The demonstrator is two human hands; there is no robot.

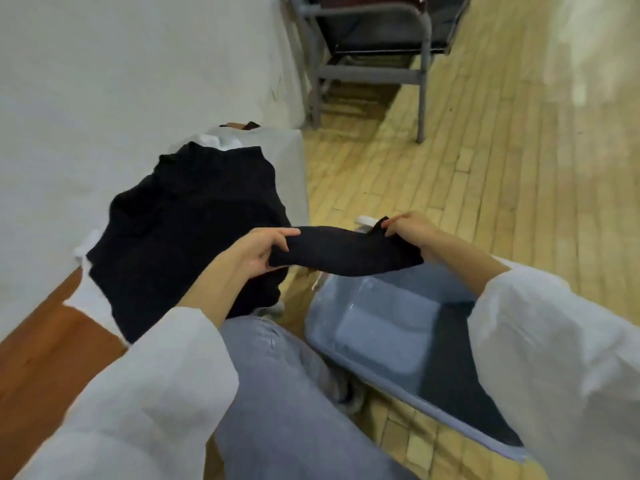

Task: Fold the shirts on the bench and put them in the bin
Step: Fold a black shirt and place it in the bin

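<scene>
1. Folded black shirt (346, 252): a narrow, sagging bundle held in the air between both hands, above the near-left rim of the bin and touching neither the bin nor the tabletop.
2. Left hand (266, 249): grips the bundle's left end, thumb on top and fingers curled beneath.
3. Right hand (412, 230): pinches the bundle's right end, fingers bunched around the cloth.
4. Pile of black shirts (187, 230): loose and unfolded, spread across the white cover (287, 161) to its right edge. The near side droops toward the person's jeans (287, 393).
5. Tabletop (41, 341): brown wood, bare at lower left.
6. Blue plastic bin (391, 327): on the floor just beside the tabletop's end, between the knee and the right sleeve. It is open at the top, with a dark garment (460, 358) lying along its right side and bare bottom showing at left.
7. Plank floor (485, 168): open right of and beyond the bin.
8. Grey metal chair (374, 46): far end, well apart.
</scene>
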